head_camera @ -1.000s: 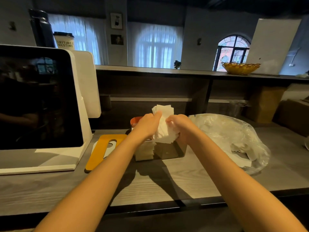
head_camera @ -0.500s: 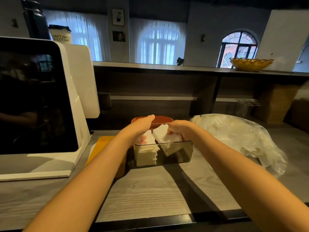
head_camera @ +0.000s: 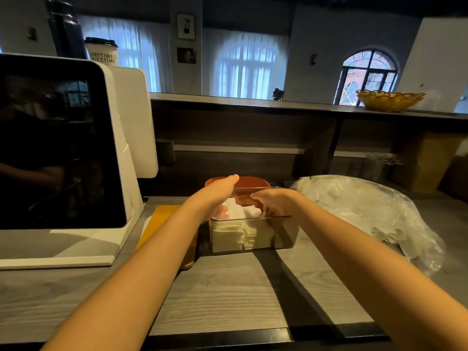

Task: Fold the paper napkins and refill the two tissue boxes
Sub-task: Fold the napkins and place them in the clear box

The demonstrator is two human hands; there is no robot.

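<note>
- A white point-of-sale terminal with a black screen [head_camera: 58, 145] stands at the far left of the grey wood-grain surface [head_camera: 222, 295].
- On the ledge behind it are a dark bottle [head_camera: 66, 29] and a white paper cup with a black lid [head_camera: 101, 51].
- A flat yellow board [head_camera: 162, 224] lies just right of the terminal's base, partly under the left forearm.
- The left hand [head_camera: 217, 196] reaches into the left part of the clear smoky plastic tissue box [head_camera: 283, 234]; its fingers are straight and rest on the white folded paper napkins [head_camera: 235, 234].
- The box sits mid-surface, its left half filled with stacked napkins, the right part showing none.
- A reddish-brown rounded container [head_camera: 250, 182] stands right behind the box.
- The right hand [head_camera: 276, 201] curls over the box's top with its fingers down among the napkins; whether it grips any, I cannot tell.
- A crumpled clear plastic bag [head_camera: 374, 216] holding more white paper lies to the right of the box.
- A yellow woven basket [head_camera: 390, 100] rests on the upper ledge at far right.
</note>
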